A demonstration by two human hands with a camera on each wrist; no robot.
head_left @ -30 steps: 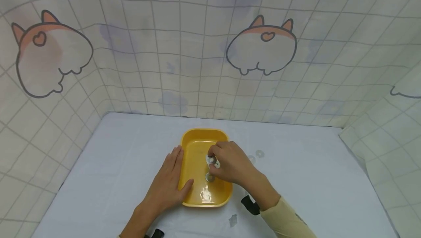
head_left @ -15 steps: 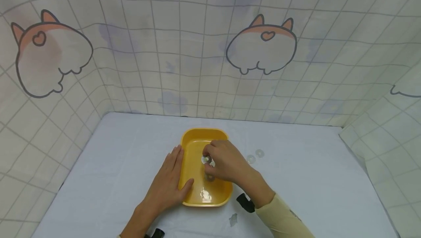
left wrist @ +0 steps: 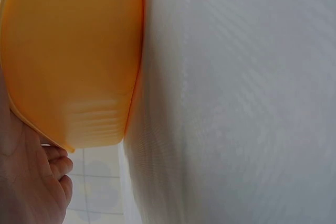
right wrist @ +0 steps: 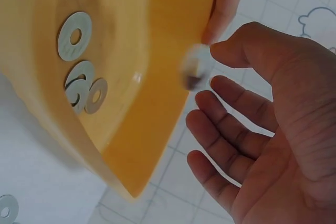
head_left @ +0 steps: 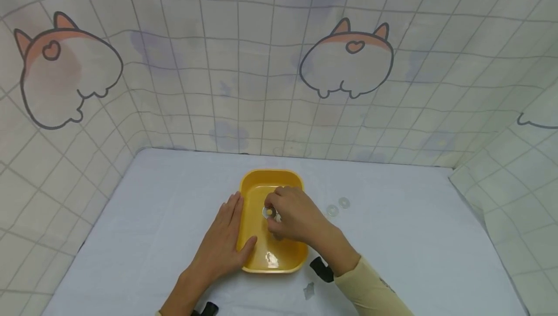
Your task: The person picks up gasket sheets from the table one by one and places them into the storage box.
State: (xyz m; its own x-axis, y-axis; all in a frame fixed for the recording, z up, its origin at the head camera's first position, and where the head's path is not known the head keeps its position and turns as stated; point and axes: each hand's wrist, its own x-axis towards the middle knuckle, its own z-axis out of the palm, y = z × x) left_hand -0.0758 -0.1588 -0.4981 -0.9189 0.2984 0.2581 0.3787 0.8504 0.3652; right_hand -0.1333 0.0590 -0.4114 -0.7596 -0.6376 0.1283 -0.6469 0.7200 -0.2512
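Note:
A yellow tray (head_left: 255, 180) sits on the white table between my hands. My left hand (head_left: 220, 245) rests along its left side, fingers straight by the outer wall, thumb over the rim; the left wrist view shows part of that palm (left wrist: 26, 177) at the rim. Over the tray, my right hand (head_left: 296, 214) pinches a round metal washer (head_left: 266, 213) between thumb and index finger. That washer (right wrist: 195, 69) is blurred in the right wrist view. The other fingers there are loosely bent. Several flat washers (right wrist: 63, 40) lie on the tray bottom, some overlapping, mostly hidden from the head view.
Two more washers (head_left: 347, 203) lie on the table right of the tray. A grey patch (head_left: 308, 291) marks the cloth near the front. Black wrist gear (head_left: 321, 270) hangs by the right forearm. Tile-patterned cloth walls (head_left: 279, 73) enclose the back and sides.
My right hand has moved slightly left over the tray with the pinched washer, covering more of the washers lying below. My left hand and the tray have stayed in place.

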